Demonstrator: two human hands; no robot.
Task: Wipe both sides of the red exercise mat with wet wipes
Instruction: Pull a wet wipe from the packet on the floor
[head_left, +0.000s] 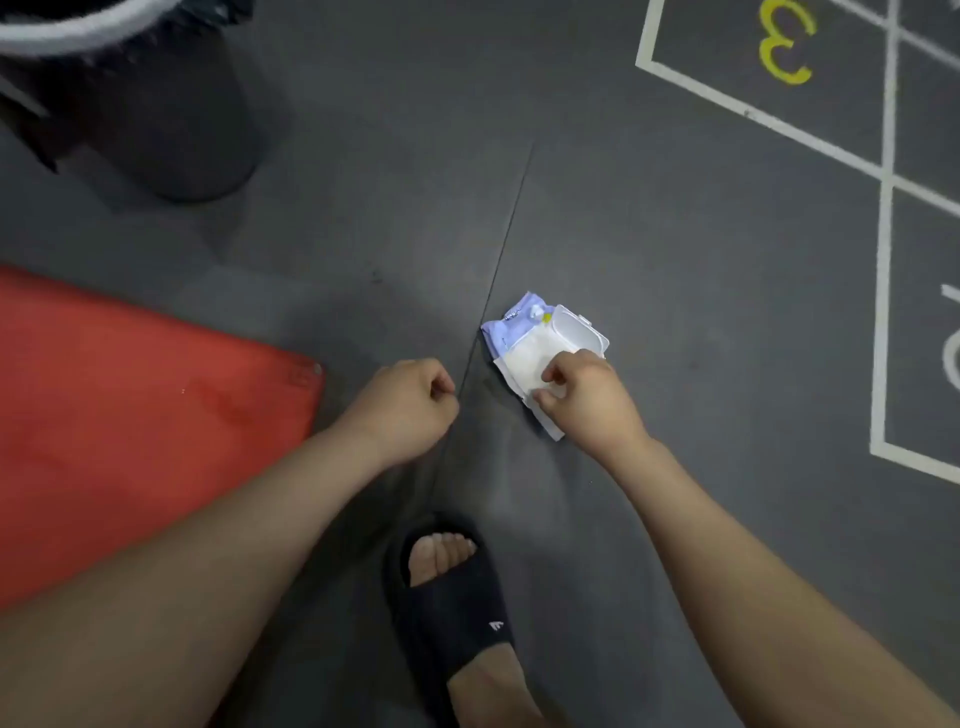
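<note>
The red exercise mat (130, 426) lies flat on the grey floor at the left, its rounded corner pointing toward the middle. A lilac and white pack of wet wipes (524, 338) sits on the floor right of centre with its white lid flipped open. My right hand (587, 397) is on the pack, fingertips pinching a white wipe at the opening. My left hand (410, 405) hovers between the mat and the pack, fingers curled into a loose fist with nothing in it.
A dark round bin (156, 104) with a white rim stands at the upper left. My foot in a black slide sandal (452, 597) is planted below the hands. White painted hopscotch lines (883, 249) with a yellow number mark the floor at right.
</note>
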